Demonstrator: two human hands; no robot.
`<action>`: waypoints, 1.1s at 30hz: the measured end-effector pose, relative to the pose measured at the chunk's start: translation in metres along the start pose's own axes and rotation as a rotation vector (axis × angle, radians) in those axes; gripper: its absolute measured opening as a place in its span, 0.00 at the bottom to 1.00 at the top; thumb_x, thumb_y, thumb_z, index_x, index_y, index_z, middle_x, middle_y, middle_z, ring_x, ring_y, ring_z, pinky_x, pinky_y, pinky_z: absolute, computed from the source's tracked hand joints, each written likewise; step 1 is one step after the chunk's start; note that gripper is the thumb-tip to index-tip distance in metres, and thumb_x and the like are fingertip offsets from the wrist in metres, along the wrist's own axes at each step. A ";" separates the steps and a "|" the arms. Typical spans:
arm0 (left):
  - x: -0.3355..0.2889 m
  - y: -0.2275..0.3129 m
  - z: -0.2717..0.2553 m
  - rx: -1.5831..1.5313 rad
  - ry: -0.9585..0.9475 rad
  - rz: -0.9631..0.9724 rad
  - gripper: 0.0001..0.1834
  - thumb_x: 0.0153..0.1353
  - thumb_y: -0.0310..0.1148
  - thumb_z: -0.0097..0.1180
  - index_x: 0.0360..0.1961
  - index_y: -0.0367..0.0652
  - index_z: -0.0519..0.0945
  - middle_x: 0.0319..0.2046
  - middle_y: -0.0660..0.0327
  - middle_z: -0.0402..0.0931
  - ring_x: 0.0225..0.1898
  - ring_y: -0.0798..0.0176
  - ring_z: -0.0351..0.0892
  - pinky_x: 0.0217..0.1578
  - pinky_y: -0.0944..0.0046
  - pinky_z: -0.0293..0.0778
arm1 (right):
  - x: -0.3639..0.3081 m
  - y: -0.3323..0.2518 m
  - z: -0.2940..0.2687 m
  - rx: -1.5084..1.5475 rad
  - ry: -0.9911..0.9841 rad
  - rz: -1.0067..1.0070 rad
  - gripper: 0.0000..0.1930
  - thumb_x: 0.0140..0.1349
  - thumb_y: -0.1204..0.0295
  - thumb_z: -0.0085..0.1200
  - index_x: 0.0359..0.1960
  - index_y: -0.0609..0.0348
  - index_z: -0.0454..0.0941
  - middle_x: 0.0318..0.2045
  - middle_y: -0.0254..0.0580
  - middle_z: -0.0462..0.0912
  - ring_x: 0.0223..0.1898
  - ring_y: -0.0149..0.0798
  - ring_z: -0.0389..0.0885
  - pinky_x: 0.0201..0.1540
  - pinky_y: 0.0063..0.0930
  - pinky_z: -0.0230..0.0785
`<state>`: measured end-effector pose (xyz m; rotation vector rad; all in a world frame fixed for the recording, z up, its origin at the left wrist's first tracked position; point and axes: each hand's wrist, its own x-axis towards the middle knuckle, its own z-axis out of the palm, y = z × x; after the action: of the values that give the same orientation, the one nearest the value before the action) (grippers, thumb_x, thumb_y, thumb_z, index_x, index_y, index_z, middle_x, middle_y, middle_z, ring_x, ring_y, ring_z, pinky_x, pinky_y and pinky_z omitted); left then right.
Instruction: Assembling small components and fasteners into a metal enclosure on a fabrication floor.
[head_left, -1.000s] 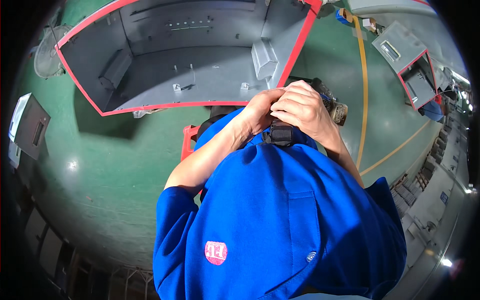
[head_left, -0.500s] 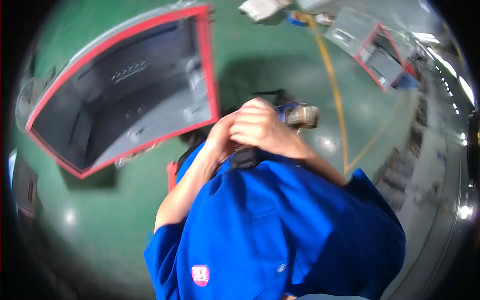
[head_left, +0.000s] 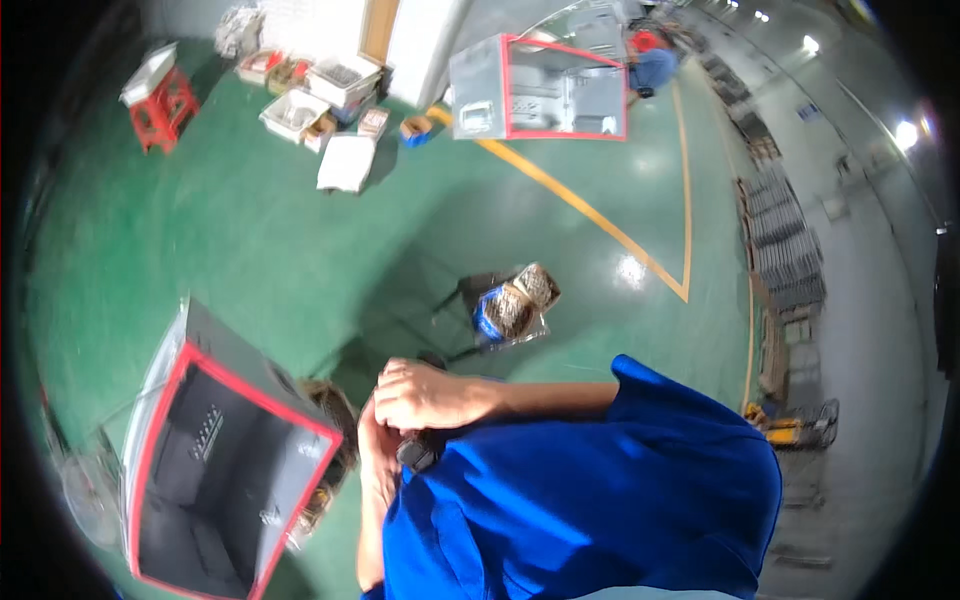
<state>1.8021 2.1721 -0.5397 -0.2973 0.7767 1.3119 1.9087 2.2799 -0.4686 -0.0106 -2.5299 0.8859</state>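
My right hand (head_left: pixel 425 395) is closed, its fingers curled over my left hand (head_left: pixel 377 440) in front of my blue work shirt. The left is closed beneath it, mostly covered. A blocky black object (head_left: pixel 418 450) shows just below the hands, against the shirt; whether they grip it is hidden. To the left of my hands, a large grey metal cabinet (head_left: pixel 262 365) with a red-edged open front stands tilted in view. Ahead, a small dark stand (head_left: pixel 482 285) carries round containers of small parts (head_left: pixel 508 312), one of them with blue on its side.
A second red-edged grey cabinet (head_left: pixel 565 88) is at the far side. Far left are a red stool (head_left: pixel 165 108), several bins (head_left: pixel 296 112) and a white box (head_left: pixel 346 163). Yellow lines (head_left: pixel 590 210) cross the green floor. Stacked grey panels (head_left: pixel 785 240) and a yellow machine (head_left: pixel 785 432) are on the right.
My view has swung to the right, so the near cabinet now appears lower left and the small stand is fully visible. My hands stay clasped together and appear further left and lower.
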 end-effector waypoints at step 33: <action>0.021 -0.001 0.025 0.225 -0.159 0.144 0.34 0.60 0.67 0.32 0.48 0.49 0.72 0.43 0.60 0.75 0.44 0.61 0.76 0.43 0.58 0.75 | 0.004 0.009 -0.017 -0.024 -0.166 0.396 0.06 0.40 0.74 0.53 0.17 0.63 0.71 0.16 0.46 0.75 0.22 0.49 0.77 0.23 0.42 0.66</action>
<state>1.8123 2.2032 -0.5356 0.0425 0.8133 1.3499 1.9113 2.2979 -0.4609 -0.4798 -2.7433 1.0397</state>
